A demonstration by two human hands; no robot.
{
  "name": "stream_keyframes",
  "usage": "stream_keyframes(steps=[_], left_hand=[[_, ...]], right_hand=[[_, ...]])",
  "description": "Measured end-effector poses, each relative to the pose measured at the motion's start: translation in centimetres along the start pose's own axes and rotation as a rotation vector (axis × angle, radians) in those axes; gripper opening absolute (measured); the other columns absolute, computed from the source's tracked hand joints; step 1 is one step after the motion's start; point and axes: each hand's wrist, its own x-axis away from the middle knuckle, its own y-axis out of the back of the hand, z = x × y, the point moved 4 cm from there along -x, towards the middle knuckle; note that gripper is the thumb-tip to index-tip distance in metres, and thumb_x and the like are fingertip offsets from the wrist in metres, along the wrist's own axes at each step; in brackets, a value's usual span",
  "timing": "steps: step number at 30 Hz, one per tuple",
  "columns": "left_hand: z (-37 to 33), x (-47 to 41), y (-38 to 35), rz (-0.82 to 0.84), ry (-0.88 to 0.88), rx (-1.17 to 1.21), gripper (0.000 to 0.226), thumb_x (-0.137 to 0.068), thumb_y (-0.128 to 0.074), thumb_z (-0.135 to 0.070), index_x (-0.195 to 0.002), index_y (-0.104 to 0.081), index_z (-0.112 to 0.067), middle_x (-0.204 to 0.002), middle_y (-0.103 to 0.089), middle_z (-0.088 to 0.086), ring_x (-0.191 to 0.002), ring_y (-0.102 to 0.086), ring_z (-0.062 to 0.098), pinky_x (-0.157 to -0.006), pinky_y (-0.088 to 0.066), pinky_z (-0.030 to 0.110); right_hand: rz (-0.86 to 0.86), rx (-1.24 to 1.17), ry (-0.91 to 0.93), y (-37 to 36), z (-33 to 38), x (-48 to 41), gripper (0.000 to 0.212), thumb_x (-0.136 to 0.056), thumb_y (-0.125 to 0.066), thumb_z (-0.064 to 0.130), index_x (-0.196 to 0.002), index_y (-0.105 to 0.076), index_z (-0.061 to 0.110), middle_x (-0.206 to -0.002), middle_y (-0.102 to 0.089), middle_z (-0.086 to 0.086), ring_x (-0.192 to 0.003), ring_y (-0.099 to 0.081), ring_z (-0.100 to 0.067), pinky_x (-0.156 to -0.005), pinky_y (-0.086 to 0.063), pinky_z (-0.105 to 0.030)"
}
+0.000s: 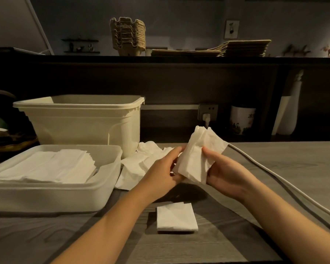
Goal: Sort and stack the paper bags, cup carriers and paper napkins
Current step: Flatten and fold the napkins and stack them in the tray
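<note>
1. Head view, hard to see: the room is dim. The fingers of both hands are hidden behind the napkin they hold, so only the thumbs and backs of the hands show.
2. The inside of the deep tub cannot be seen over its rim. A dark basket at the left edge is cut off, and its contents are unclear.
3. The loose napkins beside the tub lie crumpled in a heap and overlap, so they cannot be counted.
4. Grip: the left hand holds the napkin's left edge. The right hand pinches its right side, thumb on the front. The napkin is lifted above the table, partly unfolded.
5. Counts: two hands, one held napkin, and one folded napkin lying flat on the table under the forearms.
6. One shallow tray at the left holds rows of stacked napkins, too many to count.
7. On the shelf behind stand one stack of cup carriers and, to its right, one flat stack of paper bags.
8. One white cable runs across the table on the right.
</note>
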Motion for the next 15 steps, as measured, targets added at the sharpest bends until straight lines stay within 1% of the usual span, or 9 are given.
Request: stream_keyframes(steps=[1,3,5,6,8,9,12,13,15], left_hand=[[0.02,-0.02,-0.14,0.012,0.004,-0.02,0.056,-0.088,-0.061,-0.024,-0.129,-0.029,-0.044,-0.121,-0.043,-0.021,-0.123,-0.044,0.007,-0.094,-0.035,0.019],[0.13,-0.07,-0.24,0.018,0.021,-0.044,0.062,-0.087,-0.062,-0.026,-0.138,-0.028,-0.036,-0.128,-0.046,-0.017,-0.121,-0.043,0.005,-0.098,-0.035,0.022],[0.37,-0.24,-0.24,0.008,0.026,-0.03,0.063,-0.088,-0.062,-0.027,-0.14,-0.027,-0.035,-0.136,-0.048,-0.009,-0.124,-0.046,0.01,-0.104,-0.039,0.032],[0.49,-0.31,-0.21,-0.001,0.027,-0.029,0.061,-0.09,-0.06,-0.027,-0.141,-0.027,-0.036,-0.137,-0.049,-0.006,-0.126,-0.046,0.013,-0.105,-0.041,0.036],[0.76,-0.46,-0.16,-0.028,0.039,-0.035,0.054,-0.094,-0.054,-0.026,-0.141,-0.029,-0.034,-0.139,-0.047,-0.005,-0.128,-0.045,0.015,-0.104,-0.042,0.04],[0.89,-0.54,-0.15,-0.04,0.046,-0.043,0.051,-0.095,-0.052,-0.025,-0.141,-0.03,-0.033,-0.139,-0.047,-0.005,-0.129,-0.045,0.016,-0.104,-0.043,0.04],[0.86,-0.58,-0.11,-0.051,0.033,-0.07,0.049,-0.095,-0.052,-0.024,-0.14,-0.032,-0.031,-0.139,-0.047,-0.007,-0.13,-0.044,0.015,-0.102,-0.043,0.035],[0.75,-0.6,-0.11,-0.048,0.025,-0.058,0.05,-0.095,-0.052,-0.024,-0.14,-0.032,-0.032,-0.139,-0.047,-0.007,-0.129,-0.044,0.015,-0.101,-0.042,0.034],[0.37,-0.49,-0.12,-0.044,0.014,-0.036,0.051,-0.095,-0.052,-0.024,-0.14,-0.031,-0.034,-0.14,-0.046,-0.006,-0.13,-0.044,0.015,-0.101,-0.042,0.034]], right_hand=[[0.002,0.013,0.005,-0.04,-0.07,0.0,0.04,-0.077,-0.062,0.022,-0.115,-0.051,0.017,-0.107,-0.065,-0.012,-0.096,-0.067,-0.027,-0.075,-0.057,-0.042],[0.006,0.04,0.014,-0.17,-0.11,0.01,0.038,-0.077,-0.061,0.021,-0.114,-0.053,0.015,-0.1,-0.068,-0.01,-0.09,-0.069,-0.024,-0.07,-0.059,-0.039],[0.005,0.057,0.023,-0.23,-0.05,0.03,0.036,-0.079,-0.061,0.021,-0.114,-0.054,0.014,-0.099,-0.069,-0.009,-0.089,-0.07,-0.022,-0.07,-0.059,-0.037],[-0.002,0.065,0.028,-0.2,-0.04,0.0,0.033,-0.082,-0.06,0.02,-0.114,-0.054,0.013,-0.099,-0.068,-0.008,-0.088,-0.07,-0.021,-0.069,-0.059,-0.035],[-0.032,0.084,0.034,-0.06,-0.06,-0.03,0.027,-0.085,-0.058,0.019,-0.111,-0.055,0.013,-0.099,-0.068,-0.007,-0.085,-0.07,-0.019,-0.065,-0.058,-0.032],[-0.044,0.093,0.03,-0.05,-0.11,0.01,0.027,-0.085,-0.059,0.019,-0.111,-0.055,0.014,-0.1,-0.067,-0.007,-0.085,-0.07,-0.019,-0.064,-0.058,-0.031],[-0.043,0.092,-0.003,-0.12,-0.4,0.0,0.04,-0.075,-0.063,0.022,-0.112,-0.055,0.013,-0.102,-0.067,-0.009,-0.088,-0.069,-0.021,-0.063,-0.058,-0.031],[-0.045,0.1,-0.019,-0.2,-0.51,0.04,0.041,-0.073,-0.064,0.024,-0.112,-0.055,0.013,-0.102,-0.067,-0.009,-0.088,-0.069,-0.021,-0.064,-0.058,-0.032],[-0.053,0.132,-0.033,-0.23,-0.63,0.1,0.037,-0.076,-0.063,0.025,-0.11,-0.056,0.014,-0.099,-0.068,-0.008,-0.086,-0.07,-0.02,-0.063,-0.058,-0.031]])
